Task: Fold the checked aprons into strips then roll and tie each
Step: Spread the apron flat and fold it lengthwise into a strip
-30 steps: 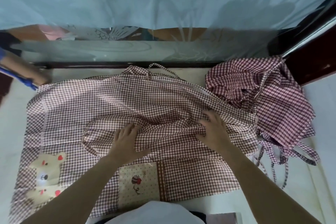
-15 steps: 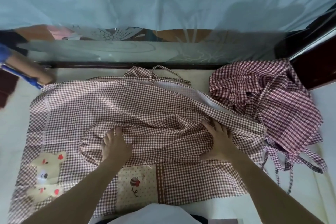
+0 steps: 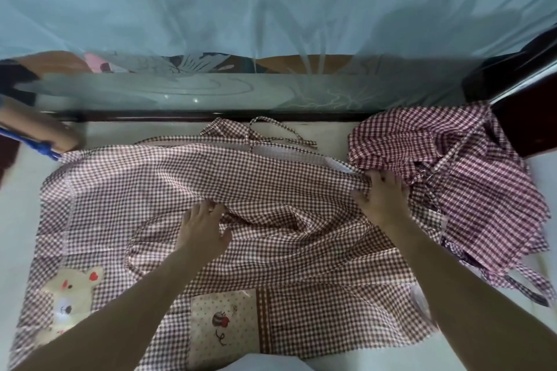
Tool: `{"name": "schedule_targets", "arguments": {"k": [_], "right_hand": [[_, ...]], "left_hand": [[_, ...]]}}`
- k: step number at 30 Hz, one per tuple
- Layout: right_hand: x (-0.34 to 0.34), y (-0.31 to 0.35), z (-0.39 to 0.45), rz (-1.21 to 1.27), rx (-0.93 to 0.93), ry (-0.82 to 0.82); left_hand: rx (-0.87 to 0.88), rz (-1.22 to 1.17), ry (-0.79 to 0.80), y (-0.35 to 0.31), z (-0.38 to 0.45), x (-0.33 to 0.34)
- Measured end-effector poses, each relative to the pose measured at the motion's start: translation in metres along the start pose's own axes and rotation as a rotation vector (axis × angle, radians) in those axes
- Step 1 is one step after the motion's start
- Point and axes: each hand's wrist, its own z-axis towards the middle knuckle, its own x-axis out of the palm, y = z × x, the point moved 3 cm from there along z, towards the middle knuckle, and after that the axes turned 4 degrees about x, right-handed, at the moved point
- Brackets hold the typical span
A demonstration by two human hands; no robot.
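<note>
Gingham in maroon and white covers most of the pale worktop point(image 3: 512, 328) — a checked apron point(image 3: 150, 190) spread wide, rumpled through its middle where a fold runs across. Its neck strap point(image 3: 280, 129) loops at the far edge, near a dark rail. On the near left corner sits a cream bear patch point(image 3: 75, 283), and near the middle of the front edge a dotted pocket panel point(image 3: 224, 325) with a small printed figure.

The left hand point(image 3: 203, 230) lies on the fold near the centre, fingers curled down onto the ridge of cloth; whether its grip actually has hold of the fabric cannot be told. The right hand point(image 3: 381, 197) is out at the apron's right edge, its grip closed round a bunched gather of the cloth.

Just beside that hand, touching the spread apron, lies a crumpled heap of darker checked aprons point(image 3: 470, 184) with loose ties trailing toward the near right.
</note>
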Motion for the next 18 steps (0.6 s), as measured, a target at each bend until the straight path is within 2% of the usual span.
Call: {"name": "schedule_targets", "arguments": {"k": [2, 5, 8, 12, 18], "right_hand": [[-0.003, 0.014, 0.007, 0.05, -0.121, -0.12], [-0.002, 0.033, 0.019, 0.032, -0.216, -0.109], [-0.003, 0.038, 0.035, 0.023, -0.132, -0.056], [-0.017, 0.036, 0.053, 0.096, -0.008, -0.121], [-0.024, 0.049, 0.059, -0.012, 0.037, 0.063]], "left_hand": [[0.117, -0.046, -0.041, -0.001, 0.005, 0.002], [0.163, -0.199, 0.029, -0.005, 0.012, 0.005], [0.105, -0.253, 0.206, -0.006, 0.022, 0.003], [0.122, -0.203, 0.458, 0.002, 0.029, 0.001], [0.034, -0.028, 0.556, 0.009, 0.046, -0.019]]}}
